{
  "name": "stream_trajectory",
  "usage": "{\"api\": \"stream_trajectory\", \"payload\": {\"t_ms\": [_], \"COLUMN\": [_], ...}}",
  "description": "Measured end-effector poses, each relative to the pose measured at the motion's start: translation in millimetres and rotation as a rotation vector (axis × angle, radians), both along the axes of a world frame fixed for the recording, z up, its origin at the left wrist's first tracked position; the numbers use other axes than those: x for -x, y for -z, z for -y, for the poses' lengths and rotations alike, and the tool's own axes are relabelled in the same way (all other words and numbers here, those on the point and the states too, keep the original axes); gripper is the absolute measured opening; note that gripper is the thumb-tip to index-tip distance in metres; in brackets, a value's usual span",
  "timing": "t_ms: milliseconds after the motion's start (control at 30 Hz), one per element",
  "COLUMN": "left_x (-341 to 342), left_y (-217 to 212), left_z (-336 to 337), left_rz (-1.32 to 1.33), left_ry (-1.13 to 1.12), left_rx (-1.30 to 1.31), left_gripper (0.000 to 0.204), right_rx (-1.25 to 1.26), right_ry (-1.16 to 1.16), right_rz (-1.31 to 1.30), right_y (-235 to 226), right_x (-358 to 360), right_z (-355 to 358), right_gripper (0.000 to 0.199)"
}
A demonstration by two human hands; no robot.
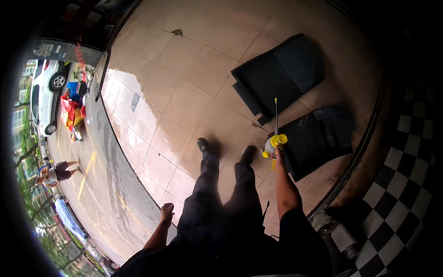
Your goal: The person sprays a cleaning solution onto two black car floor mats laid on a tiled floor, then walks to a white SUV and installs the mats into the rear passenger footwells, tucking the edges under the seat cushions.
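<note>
My right hand [277, 153] is wrapped round a yellow-topped pump sprayer [280, 139] with a pale body. Its long thin wand points away from me, over the black car floor mats. The nearer mat [309, 147] lies partly behind the sprayer. Beyond it, the other mat [281, 74] rests on the tiles, its edges raised. At my left side hangs my left hand [167, 212], fingers curled in, with nothing visible in it and away from the mats.
Beige floor tiles [194, 101] lie under my feet, partly sunlit. A black-and-white checkered surface [392, 198] runs along the right. Out on the pavement at left are a white car [44, 97], a red and yellow heap [71, 113] and a walking person [57, 173].
</note>
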State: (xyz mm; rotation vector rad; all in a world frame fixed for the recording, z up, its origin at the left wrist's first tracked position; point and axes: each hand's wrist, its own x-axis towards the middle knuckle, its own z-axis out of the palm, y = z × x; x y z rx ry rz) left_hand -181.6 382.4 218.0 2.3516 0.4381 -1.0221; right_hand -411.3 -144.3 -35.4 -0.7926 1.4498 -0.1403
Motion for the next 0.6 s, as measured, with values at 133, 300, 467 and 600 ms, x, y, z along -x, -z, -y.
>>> {"api": "stream_trajectory", "payload": {"t_ms": [133, 300, 467, 600], "left_x": [67, 129, 223, 286], "left_y": [-8, -44, 33, 46], "left_z": [-37, -70, -134, -156], "left_rz": [0.070, 0.103, 0.016, -0.062], "left_ry": [-0.177, -0.098, -0.224, -0.285], "left_rx": [-0.022, -0.258, -0.341, -0.398], "left_gripper": [0.026, 0.026, 0.027, 0.026], "right_rx": [0.007, -0.184, -0.135, -0.094], "right_ry": [-0.132, -0.271, -0.442, -0.599], "right_rz": [-0.159, -0.292, -0.308, -0.368], "right_y": [40, 62, 182, 188], "right_x": [36, 41, 92, 108], "right_z": [-28, -62, -50, -81], "right_gripper": [0.034, 0.014, 0.035, 0.049]}}
